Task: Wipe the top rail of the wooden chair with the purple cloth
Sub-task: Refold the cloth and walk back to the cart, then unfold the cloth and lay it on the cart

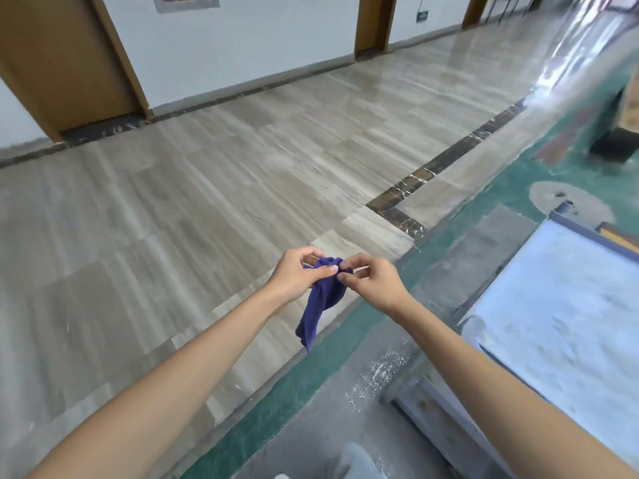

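The purple cloth hangs in mid-air in front of us, bunched at its top between our two hands and trailing down to a point below them, over the line where the pale striped tile floor meets a green painted floor. Our left hand grips the upper part of the cloth, fingers curled round it and the thumb laid across the fabric. Our right hand pinches the same bunched top edge between thumb and fingertips, just beside the left thumb, the two hands almost touching. Both forearms reach forward, bare. To the right stands a dusty pale blue table with a darker blue edge. Beyond the tiles runs a white wall with a brown wooden door at the left. We cannot see the wooden chair.
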